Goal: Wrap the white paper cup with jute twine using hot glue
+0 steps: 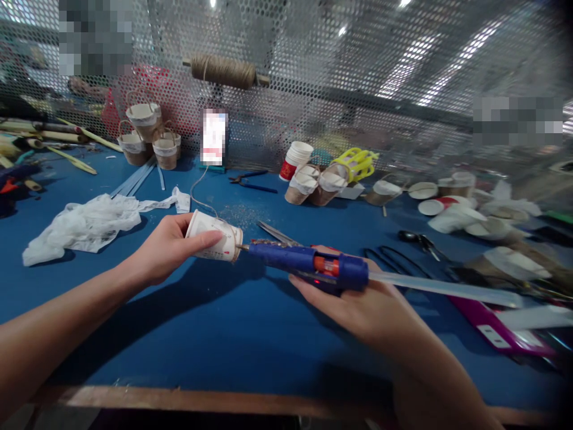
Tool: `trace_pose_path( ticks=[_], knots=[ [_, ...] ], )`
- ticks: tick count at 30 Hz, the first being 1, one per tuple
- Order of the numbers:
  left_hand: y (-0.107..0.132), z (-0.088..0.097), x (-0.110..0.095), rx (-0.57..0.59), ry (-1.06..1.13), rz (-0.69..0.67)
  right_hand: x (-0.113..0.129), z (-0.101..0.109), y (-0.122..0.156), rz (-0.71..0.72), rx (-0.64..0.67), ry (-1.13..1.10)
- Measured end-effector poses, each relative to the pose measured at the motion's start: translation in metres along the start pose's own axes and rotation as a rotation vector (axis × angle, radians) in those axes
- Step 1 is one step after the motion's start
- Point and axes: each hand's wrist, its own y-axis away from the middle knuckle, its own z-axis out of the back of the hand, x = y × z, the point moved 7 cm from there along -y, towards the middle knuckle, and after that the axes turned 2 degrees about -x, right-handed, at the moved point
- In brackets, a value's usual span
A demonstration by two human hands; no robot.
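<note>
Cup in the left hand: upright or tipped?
Tipped: the left hand holds the paper cup on its side, rim leftward, base toward the glue gun.

head camera looks down across the table

I looked down on a blue worktop with a brown front edge. At its left I saw a crumpled heap of gauzy white material, pale strips by its far side, and small brown baskets grouped farther back. Near the middle I made out fine crumbs, a partly hidden tool with pointed metal blades, and dark pliers beyond them. Farther right I had brown-sided cups beside a stack of paper cups; nearer right, a magenta power strip.
</note>
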Motion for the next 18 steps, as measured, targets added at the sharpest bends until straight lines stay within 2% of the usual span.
trace_pose_path(
  ticks=[3, 8, 14, 18],
  knots=[
    [-0.001, -0.001, 0.003, 0.002, 0.069, 0.051, -0.008, -0.005, 0.004, -0.032, 0.034, -0.07],
    [-0.001, -0.001, 0.002, -0.007, 0.079, 0.059, -0.012, -0.008, 0.005, -0.061, 0.071, -0.069],
    [0.001, -0.001, -0.003, 0.011, -0.033, -0.045, -0.002, 0.0, -0.003, -0.085, 0.036, -0.092],
    [0.003, -0.001, -0.006, 0.014, -0.114, -0.095, 0.003, 0.008, -0.007, -0.032, -0.006, -0.021]
  ],
)
